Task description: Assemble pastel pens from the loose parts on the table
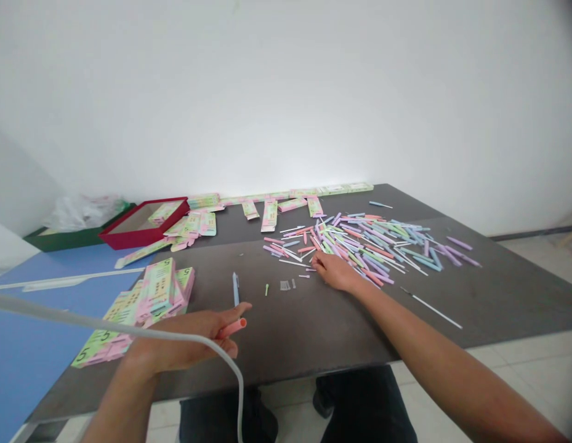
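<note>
A white cable lies nearest the camera, crossing the left hand, whose grip is closed around a pink barrel, apparently so as to leave its open end exposed. The pile of pen parts is spread on the right of the tabletop, presumably for easy reach; the right hand is at its near edge, fingers bunched, contents undeterminable. The left hand points inward, one digit extended above the barrel; the right arm slants forward.

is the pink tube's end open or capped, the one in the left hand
Open: the pink tube shows a hollow inside its exposed rim.
</note>
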Demonstrator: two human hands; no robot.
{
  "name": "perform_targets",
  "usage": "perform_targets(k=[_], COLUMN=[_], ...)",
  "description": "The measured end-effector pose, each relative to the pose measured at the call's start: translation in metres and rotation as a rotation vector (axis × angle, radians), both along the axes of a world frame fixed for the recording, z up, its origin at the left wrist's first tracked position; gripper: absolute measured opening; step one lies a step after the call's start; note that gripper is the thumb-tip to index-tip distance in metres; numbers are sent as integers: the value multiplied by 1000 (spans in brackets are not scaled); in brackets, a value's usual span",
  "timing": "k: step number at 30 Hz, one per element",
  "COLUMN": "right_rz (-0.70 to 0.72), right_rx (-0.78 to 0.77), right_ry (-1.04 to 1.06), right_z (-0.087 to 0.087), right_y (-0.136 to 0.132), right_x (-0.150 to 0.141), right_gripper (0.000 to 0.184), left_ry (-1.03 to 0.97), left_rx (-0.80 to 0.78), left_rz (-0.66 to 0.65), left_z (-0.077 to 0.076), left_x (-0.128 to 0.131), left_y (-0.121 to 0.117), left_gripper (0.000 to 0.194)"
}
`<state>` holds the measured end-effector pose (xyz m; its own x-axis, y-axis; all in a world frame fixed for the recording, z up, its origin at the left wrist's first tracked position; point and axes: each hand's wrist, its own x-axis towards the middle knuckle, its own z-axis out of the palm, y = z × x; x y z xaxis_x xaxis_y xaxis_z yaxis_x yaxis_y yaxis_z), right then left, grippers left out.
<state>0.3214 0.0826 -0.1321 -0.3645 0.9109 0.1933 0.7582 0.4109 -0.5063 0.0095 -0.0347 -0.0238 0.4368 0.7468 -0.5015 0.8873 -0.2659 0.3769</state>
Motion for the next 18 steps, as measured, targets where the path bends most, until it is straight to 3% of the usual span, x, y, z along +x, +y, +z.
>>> perform_targets(k=[7, 9, 14, 16, 18], right_rz=[-23, -1, 76, 97, 122], right_rx=[-28, -35, -35, -36, -33], right_ry=[-66, -99, -258, -342, -398], right_z=[1, -5, -13, -12, -10], right_y=[-6, -14, -30, -29, -25], right_x=[8, -3, -46, -61, -72], right_gripper=[13, 13, 48, 48, 36], left_ry=[8, 28, 48, 67, 87], left_rx=[-58, -60, -86, -82, -78], left_rz=[5, 4, 5, 6, 7], left_z=[-6, -7, -10, -11, -12], left_x=[9, 12, 17, 17, 18], left_y=[9, 12, 16, 17, 19], left_gripper=[73, 73, 73, 73, 73])
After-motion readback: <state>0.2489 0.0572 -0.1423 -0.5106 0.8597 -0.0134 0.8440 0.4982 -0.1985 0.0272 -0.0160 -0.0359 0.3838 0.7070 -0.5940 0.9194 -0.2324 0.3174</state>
